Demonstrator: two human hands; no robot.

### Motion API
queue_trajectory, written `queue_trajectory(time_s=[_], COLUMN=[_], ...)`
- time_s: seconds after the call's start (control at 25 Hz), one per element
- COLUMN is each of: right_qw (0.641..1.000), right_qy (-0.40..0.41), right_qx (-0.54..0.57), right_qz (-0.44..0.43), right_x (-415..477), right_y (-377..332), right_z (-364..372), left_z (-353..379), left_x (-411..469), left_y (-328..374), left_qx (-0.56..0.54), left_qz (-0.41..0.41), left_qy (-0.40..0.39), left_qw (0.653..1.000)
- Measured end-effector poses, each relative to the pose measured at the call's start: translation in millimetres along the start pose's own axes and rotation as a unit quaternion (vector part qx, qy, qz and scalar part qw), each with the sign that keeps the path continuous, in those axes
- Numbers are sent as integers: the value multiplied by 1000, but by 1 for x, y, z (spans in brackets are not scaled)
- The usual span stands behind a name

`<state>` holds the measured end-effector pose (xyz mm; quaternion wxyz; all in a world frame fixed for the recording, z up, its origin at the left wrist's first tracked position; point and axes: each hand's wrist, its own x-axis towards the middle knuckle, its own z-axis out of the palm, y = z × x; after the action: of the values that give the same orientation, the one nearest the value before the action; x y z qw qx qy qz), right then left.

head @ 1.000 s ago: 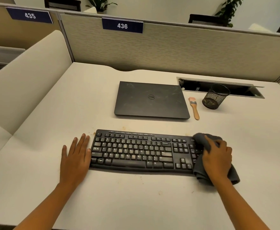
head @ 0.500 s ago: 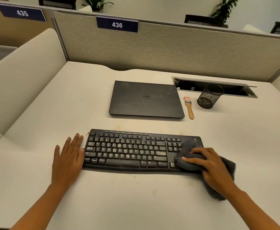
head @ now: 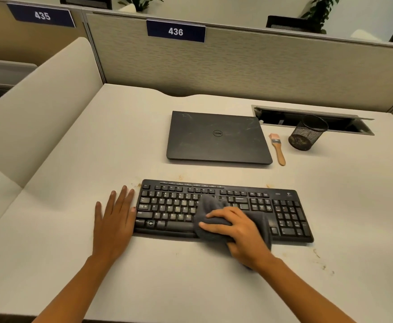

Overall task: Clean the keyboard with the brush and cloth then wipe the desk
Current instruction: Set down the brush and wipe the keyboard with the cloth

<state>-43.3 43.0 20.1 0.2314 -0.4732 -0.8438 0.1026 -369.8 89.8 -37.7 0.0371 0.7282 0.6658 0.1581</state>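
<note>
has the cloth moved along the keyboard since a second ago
Yes. The cloth under the right hand has slid left, from the keyboard's number-pad end to its middle keys.

Soft, even overhead light, faint shadows, sharp centre, wide-angle bending at edges.

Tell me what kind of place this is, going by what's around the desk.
Most likely an open-plan office cubicle. Fabric partition panels carry numbered plates, 435 and 436; a closed dark grey laptop and a black full-size keyboard sit on the pale desk.
</note>
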Motion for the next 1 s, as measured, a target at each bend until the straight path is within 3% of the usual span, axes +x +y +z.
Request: queue_trajectory(time_s=[0.16,0.28,0.44,0.52,0.64,0.8,0.88,1.0], right_qw=[998,996,993,995,995,978,976,990], right_qy=[-6,-19,-36,-28,10,84,115,96], right_qx=[24,37,-10,-52,-97,-91,-81,-44], right_qz=[-53,-76,-111,-81,30,165,168,91], right_x=[59,95,89,55,-4,-40,-26,27], right_y=[-53,-86,-76,-50,-7,7,-8,-58], right_z=[49,76,66,42,-5,-29,-10,41], left_z=[-2,-8,-10,-10,-9,-7,-6,-6], left_x=[5,5,6,4,4,5,9,24], left_y=[-12,-23,-29,-27,-26,-27,-22,-11], left_qx=[-1,38,30,16,-3,-10,-33,-76], left_qz=[17,79,93,89,89,92,85,56], left_qy=[-30,-49,-38,-39,-35,-26,-18,-32], left_qw=[999,995,995,995,995,995,996,995])
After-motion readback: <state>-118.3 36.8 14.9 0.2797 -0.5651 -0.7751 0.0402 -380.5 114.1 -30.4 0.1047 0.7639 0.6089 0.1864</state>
